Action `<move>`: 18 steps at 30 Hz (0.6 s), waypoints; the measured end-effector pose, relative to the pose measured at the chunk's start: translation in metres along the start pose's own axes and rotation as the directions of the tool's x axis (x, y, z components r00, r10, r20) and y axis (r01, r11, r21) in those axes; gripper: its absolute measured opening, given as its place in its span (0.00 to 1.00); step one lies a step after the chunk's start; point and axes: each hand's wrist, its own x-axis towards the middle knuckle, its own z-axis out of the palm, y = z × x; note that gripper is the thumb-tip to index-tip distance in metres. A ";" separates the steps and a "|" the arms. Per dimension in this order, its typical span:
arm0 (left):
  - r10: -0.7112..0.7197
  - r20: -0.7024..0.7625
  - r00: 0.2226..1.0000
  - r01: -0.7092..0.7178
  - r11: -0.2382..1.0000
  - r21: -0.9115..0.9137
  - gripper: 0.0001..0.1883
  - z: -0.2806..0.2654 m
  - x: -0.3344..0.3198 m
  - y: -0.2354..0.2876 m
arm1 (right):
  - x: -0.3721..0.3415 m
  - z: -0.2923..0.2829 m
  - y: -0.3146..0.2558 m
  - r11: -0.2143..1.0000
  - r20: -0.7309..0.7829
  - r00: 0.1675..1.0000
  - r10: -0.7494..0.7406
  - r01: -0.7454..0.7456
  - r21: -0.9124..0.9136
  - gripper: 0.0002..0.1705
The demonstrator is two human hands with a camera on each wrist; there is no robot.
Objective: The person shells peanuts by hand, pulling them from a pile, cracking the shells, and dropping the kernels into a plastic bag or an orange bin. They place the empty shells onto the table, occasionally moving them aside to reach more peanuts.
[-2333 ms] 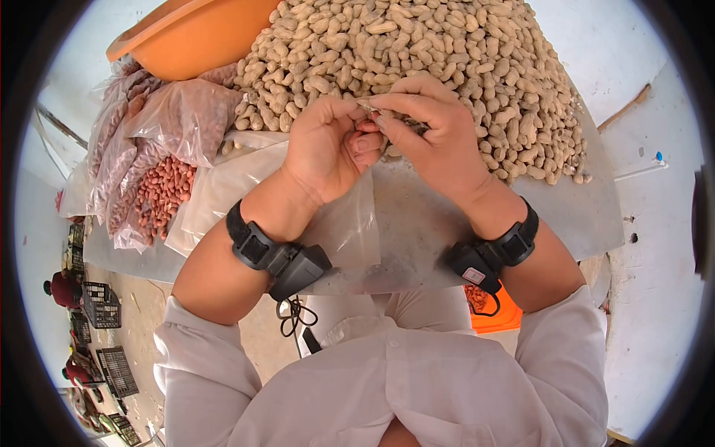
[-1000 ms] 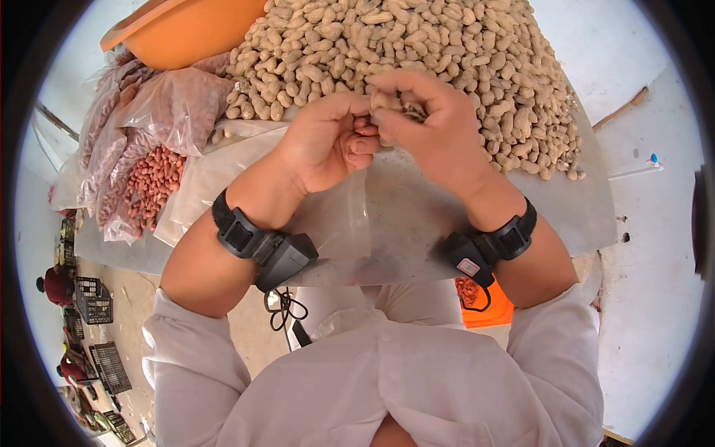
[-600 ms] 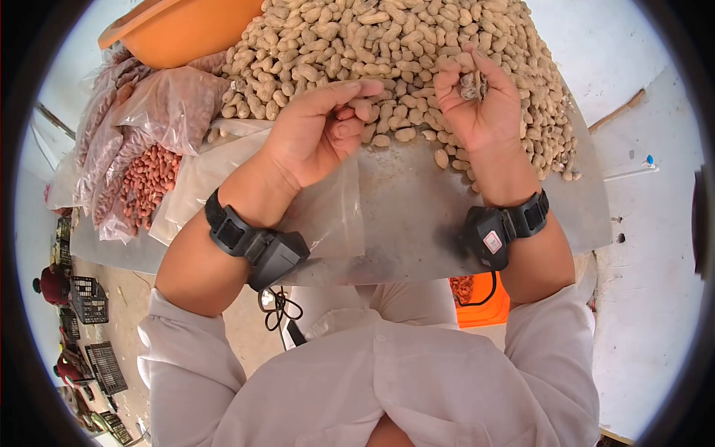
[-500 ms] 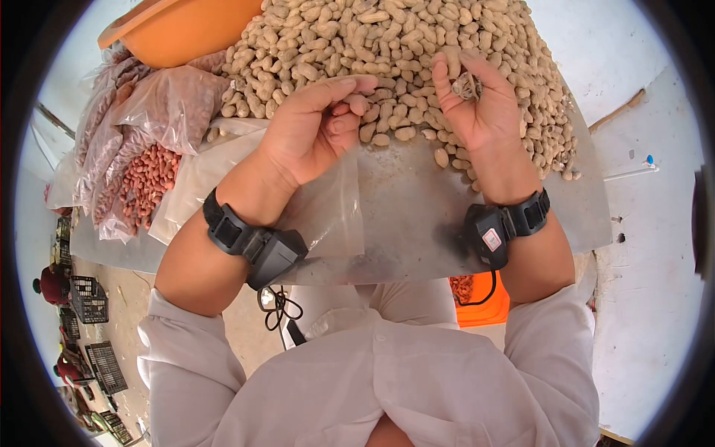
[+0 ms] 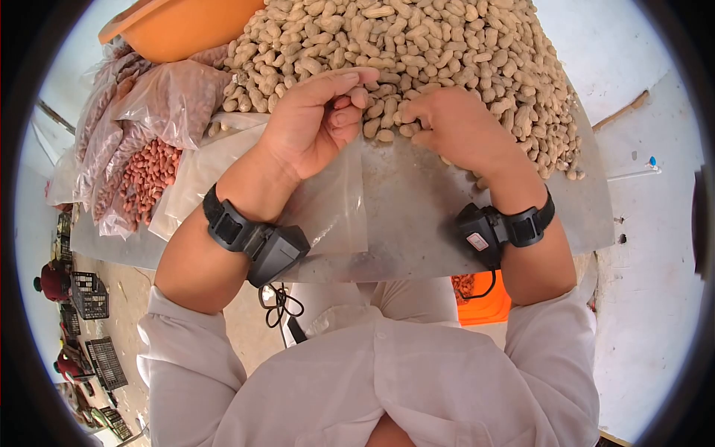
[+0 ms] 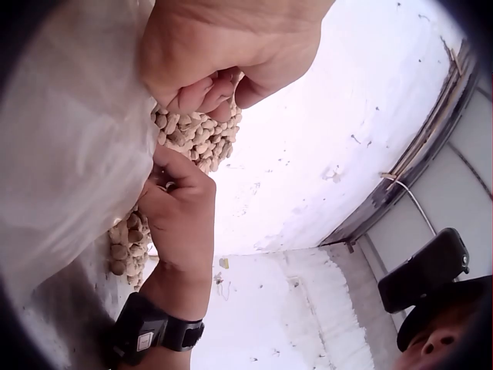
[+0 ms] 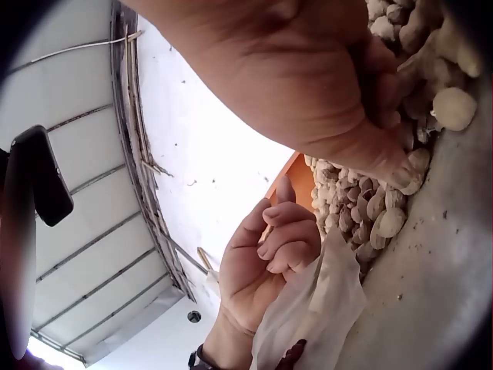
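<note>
A big heap of unshelled peanuts (image 5: 417,45) covers the back of the metal table. My left hand (image 5: 307,130) is raised at the heap's near edge, palm turned inward. Its lower fingers curl over reddish peanut kernels, of which only a sliver shows between them. My right hand (image 5: 465,130) reaches down, back upward, to the front of the heap. In the right wrist view its thumb presses a peanut (image 7: 418,163) at the heap's edge, with the other fingers bent in behind. The inside of the right palm is hidden.
Clear plastic bags (image 5: 171,104) of red kernels lie at the left, one spilling open over loose kernels (image 5: 151,175). An orange basin (image 5: 186,30) stands behind them. A flat plastic sheet (image 5: 328,208) covers the table's near left. Below the edge is an orange container (image 5: 488,302).
The hands have parted after working together. My right hand, lately turned up with broken shells in it, has turned over and come down to the heap's front edge. The left stays nearly in place.
</note>
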 end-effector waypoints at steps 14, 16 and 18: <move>0.019 0.004 1.000 -0.019 0.997 0.069 0.12 0.000 -0.001 -0.001 | 0.003 -0.008 0.000 0.946 -0.087 0.993 0.086 -0.054 0.319 0.07; 0.016 -0.020 1.000 -0.013 0.992 0.124 0.14 0.001 -0.001 -0.002 | 0.002 -0.010 -0.003 0.797 -0.170 0.977 0.126 0.002 0.604 0.07; -0.008 -0.020 1.000 0.010 0.994 0.108 0.14 0.003 -0.002 -0.003 | 0.003 -0.008 -0.009 0.640 -0.246 0.953 0.174 0.080 0.764 0.08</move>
